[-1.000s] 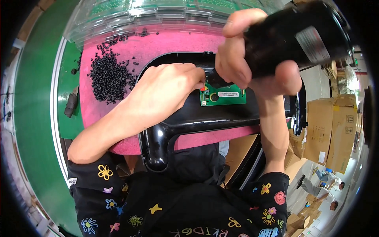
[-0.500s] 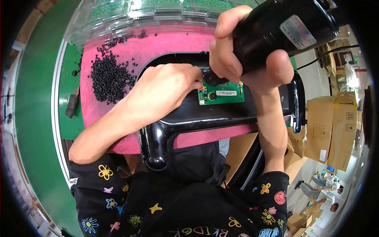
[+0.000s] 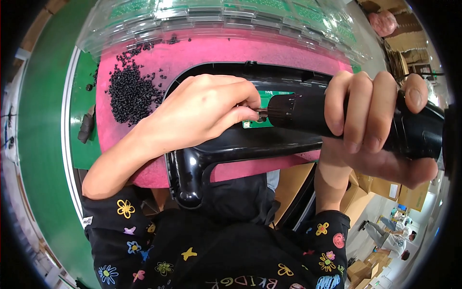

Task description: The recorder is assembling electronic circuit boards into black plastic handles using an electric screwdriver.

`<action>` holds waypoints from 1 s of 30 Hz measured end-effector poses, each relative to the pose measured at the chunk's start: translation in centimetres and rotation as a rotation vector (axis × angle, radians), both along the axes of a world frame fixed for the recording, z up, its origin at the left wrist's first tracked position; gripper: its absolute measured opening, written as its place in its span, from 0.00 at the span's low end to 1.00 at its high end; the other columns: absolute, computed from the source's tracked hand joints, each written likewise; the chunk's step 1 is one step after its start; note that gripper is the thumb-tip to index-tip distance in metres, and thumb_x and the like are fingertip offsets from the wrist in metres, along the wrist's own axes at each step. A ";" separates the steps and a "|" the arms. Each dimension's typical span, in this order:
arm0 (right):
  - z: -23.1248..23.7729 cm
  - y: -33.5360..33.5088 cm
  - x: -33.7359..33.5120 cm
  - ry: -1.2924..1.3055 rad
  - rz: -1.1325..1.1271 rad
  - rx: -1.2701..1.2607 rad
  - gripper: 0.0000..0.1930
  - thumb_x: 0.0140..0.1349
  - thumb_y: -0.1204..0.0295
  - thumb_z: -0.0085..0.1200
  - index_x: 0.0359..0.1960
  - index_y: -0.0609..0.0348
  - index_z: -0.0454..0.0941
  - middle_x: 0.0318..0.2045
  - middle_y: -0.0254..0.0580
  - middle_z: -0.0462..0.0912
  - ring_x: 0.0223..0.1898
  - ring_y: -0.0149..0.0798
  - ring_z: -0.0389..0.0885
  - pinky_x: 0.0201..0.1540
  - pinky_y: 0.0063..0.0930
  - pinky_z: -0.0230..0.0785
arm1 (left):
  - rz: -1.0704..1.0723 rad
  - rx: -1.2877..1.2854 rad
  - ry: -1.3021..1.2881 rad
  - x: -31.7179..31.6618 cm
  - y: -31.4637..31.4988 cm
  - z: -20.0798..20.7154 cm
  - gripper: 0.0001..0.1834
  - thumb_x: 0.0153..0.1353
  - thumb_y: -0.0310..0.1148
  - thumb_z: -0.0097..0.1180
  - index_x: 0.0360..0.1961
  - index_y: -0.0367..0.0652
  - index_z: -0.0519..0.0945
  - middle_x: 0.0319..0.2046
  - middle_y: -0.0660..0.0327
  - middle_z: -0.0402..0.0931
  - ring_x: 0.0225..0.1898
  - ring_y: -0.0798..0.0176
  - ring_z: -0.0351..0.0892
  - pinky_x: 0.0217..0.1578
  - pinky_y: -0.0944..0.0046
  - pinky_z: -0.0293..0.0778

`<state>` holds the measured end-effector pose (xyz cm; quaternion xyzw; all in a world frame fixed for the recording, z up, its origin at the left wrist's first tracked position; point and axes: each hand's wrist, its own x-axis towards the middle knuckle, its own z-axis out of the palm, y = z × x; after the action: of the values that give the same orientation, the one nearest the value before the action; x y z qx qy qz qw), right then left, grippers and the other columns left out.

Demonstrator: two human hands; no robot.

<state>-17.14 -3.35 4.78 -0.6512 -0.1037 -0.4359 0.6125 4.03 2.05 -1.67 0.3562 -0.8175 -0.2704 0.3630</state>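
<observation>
My right hand (image 3: 365, 115) is wrapped round a black electric screwdriver (image 3: 303, 111), held nearly level above the work with its bit pointing left. At the tip of that bit, the thumb and fingers of my left hand (image 3: 204, 106) are pinched together. Whatever they hold there is too small and hidden to name. Beneath both hands a green circuit board (image 3: 258, 125) lies inside a curved, glossy black plastic housing (image 3: 240, 151). The screwdriver and my left fingers cover much of the board.
A heap of small black screws (image 3: 129, 96) lies left of the housing on a pink mat (image 3: 240, 169). Clear plastic trays (image 3: 207, 21) holding green boards stand along the far side. Cardboard boxes (image 3: 353, 202) and people (image 3: 392, 238) are off to the right.
The screwdriver has lifted off the board, swung to the right and tipped from steep to nearly level. My left fingers have moved slightly right, to its bit tip.
</observation>
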 end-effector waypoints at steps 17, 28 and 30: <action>-1.5 1.5 0.5 0.007 -0.025 -0.013 0.36 0.56 0.41 0.59 0.53 0.57 0.64 0.24 0.31 0.76 0.18 0.26 0.73 0.21 0.21 0.65 | -0.005 -0.193 0.085 0.2 -0.1 -0.5 0.08 0.50 0.25 0.66 0.30 0.35 0.79 0.22 0.57 0.78 0.24 0.54 0.79 0.26 0.62 0.75; -2.5 1.7 1.1 0.149 -0.055 0.124 0.36 0.52 0.39 0.62 0.47 0.57 0.66 0.21 0.29 0.73 0.19 0.28 0.71 0.24 0.24 0.66 | 0.185 -0.009 -0.103 0.1 0.6 0.5 0.08 0.63 0.28 0.55 0.28 0.35 0.75 0.20 0.54 0.71 0.23 0.49 0.74 0.25 0.57 0.69; -2.2 1.9 1.3 0.228 -0.113 0.144 0.36 0.50 0.38 0.63 0.45 0.57 0.67 0.19 0.28 0.73 0.18 0.27 0.71 0.23 0.23 0.66 | 0.178 -0.014 -0.054 0.0 0.5 0.2 0.07 0.61 0.28 0.55 0.30 0.34 0.74 0.22 0.53 0.71 0.25 0.47 0.75 0.27 0.56 0.70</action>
<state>-15.81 -1.49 2.63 -0.6557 0.0348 -0.3992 0.6399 4.04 2.55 -1.47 0.4319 -0.7939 -0.2217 0.3660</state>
